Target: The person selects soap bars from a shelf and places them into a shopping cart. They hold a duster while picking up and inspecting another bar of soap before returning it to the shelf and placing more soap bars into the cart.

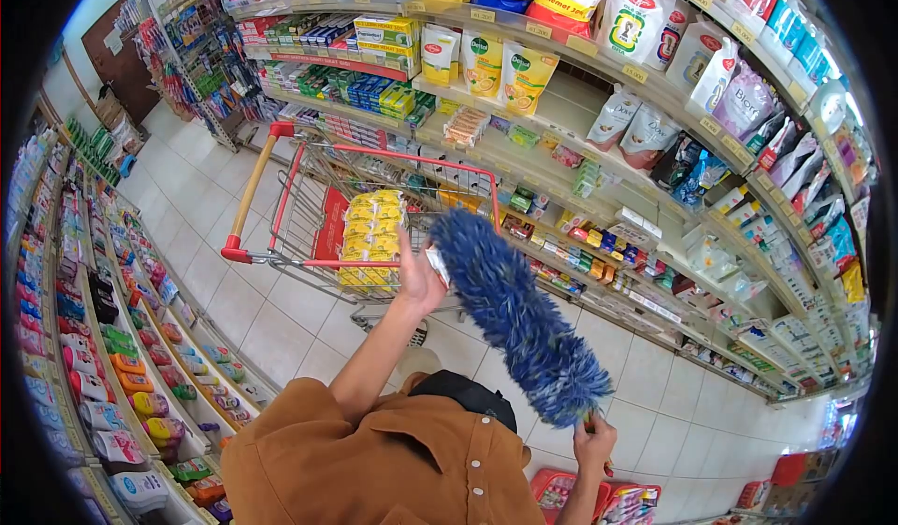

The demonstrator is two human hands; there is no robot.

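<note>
My right hand (594, 443) is closed around the handle end of a fluffy blue duster (519, 319), which slants up and left in front of me. My left hand (421, 280) is raised beside the duster's far end, holding a small white packet (437, 268) that the duster partly hides. Just beyond my left hand stands a wire shopping cart (290, 202) with red trim. Yellow packs (372, 235) lie inside the cart, next to a red carton (329, 226).
A long shelf unit (561, 174) with pouches, boxes and soaps curves along the front and right. Another stocked shelf (131, 366) runs along the left. Red baskets (552, 489) stand on the tiled floor (210, 291) at lower right. A brown door (117, 53) is far left.
</note>
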